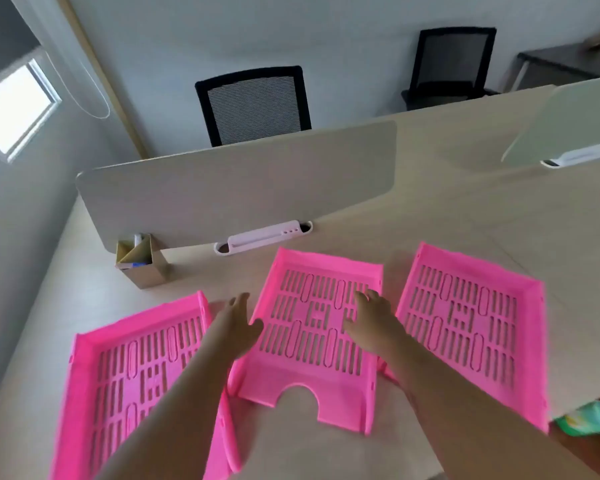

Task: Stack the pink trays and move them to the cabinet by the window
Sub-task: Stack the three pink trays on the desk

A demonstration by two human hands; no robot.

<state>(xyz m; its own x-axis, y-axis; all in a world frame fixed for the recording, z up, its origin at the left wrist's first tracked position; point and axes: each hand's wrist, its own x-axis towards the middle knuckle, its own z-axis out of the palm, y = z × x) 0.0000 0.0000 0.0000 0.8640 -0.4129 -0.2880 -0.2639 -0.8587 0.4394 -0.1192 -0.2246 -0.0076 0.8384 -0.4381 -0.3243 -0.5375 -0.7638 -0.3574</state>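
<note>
Left hand: the left hand (234, 327) reaches forward over the desk, fingers (238, 301) spread wide and holding nothing; its thumb lies over the left edge of the middle tray.
Right hand: the right hand (373, 325) is stretched out above the right side of the middle tray, fingers (369, 297) loosely spread, palm down, nothing in its grasp (whether it touches the plastic I cannot tell, the picture is blurred).
Middle tray: the middle tray (312, 341) sits flat on the desk between the two hands and partly under both, its notched edge toward the person.
Left tray: the left tray (125, 382) lies just outside the left fingers, under the left forearm, close beside the middle tray.
Right tray: the right tray (465, 327) lies just outside the right fingers, beside the middle tray, reaching the desk's near edge.
Desk: the pale wood desk (447, 216) carries all three trays side by side, none stacked.
Divider: a grey divider (236, 188) stands beyond the fingertips, across the desk.
Pen box: a small cardboard pen box (141, 261) stands beyond the left fingers, to their left, at the foot of the divider.
Chairs: two black mesh chairs (253, 103) stand behind the divider.
Window: a window (11, 105) shows far off to the left of the left hand.
</note>
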